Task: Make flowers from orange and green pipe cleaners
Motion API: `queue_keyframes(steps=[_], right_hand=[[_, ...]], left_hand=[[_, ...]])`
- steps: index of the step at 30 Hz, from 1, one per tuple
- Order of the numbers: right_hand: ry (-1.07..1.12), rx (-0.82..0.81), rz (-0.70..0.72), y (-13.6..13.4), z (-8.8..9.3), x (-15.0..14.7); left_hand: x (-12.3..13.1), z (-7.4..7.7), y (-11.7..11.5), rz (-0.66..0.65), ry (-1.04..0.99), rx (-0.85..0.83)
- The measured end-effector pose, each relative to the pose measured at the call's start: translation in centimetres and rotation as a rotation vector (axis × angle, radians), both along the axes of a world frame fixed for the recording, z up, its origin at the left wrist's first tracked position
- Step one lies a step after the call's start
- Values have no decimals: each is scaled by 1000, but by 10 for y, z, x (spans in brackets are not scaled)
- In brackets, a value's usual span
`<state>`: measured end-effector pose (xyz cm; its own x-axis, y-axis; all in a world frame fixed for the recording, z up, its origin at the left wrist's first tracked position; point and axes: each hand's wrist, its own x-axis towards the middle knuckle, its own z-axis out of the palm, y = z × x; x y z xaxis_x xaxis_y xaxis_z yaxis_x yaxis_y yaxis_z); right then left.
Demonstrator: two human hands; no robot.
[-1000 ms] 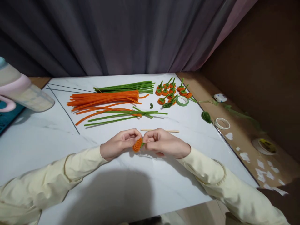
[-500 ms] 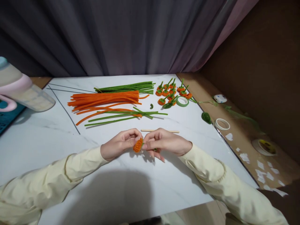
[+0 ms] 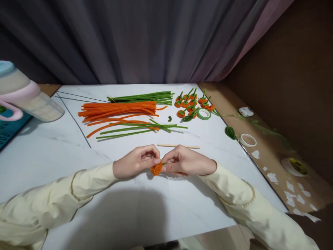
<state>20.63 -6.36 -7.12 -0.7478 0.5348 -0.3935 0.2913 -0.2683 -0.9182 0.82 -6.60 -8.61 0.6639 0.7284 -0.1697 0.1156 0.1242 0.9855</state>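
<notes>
Between my two hands, low over the white table, is a small orange pipe-cleaner pumpkin with a bit of green at its right side. My left hand pinches its upper left edge between thumb and fingers. From the right, my right hand has thumb and fingers closed on the green stem end; its lower fingers are mostly hidden. Just beyond the hands lies a thin wooden stick. Farther back are loose green pipe cleaners and a bundle of orange pipe cleaners.
Several finished orange pumpkins with green stems stand at the back right beside a green tape roll. Green pipe cleaners lie behind the orange bundle. A tumbler stands left. White tape and paper scraps are on the right.
The orange pumpkin has turned in my fingers, so more of its round face shows, and it sits slightly lower. My right hand's lower fingers have curled in. The view has shifted slightly.
</notes>
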Motion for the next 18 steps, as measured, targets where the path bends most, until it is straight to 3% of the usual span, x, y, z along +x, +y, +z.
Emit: queue_keyframes(steps=[3, 6, 8, 12, 18], right_hand=[[6, 10, 28, 0, 0, 1], [-50, 43, 27, -2, 5, -1], [-124, 149, 9, -4, 7, -4], [-265, 595, -17, -9, 7, -9], [-564, 1493, 200, -22, -9, -14]], left_hand=[[-1, 1, 1, -41, -3, -72], [0, 1, 2, 3, -10, -169], [1, 1, 1, 43, -15, -222], [3, 1, 1, 97, -19, -266], [3, 0, 0, 183, -44, -358]])
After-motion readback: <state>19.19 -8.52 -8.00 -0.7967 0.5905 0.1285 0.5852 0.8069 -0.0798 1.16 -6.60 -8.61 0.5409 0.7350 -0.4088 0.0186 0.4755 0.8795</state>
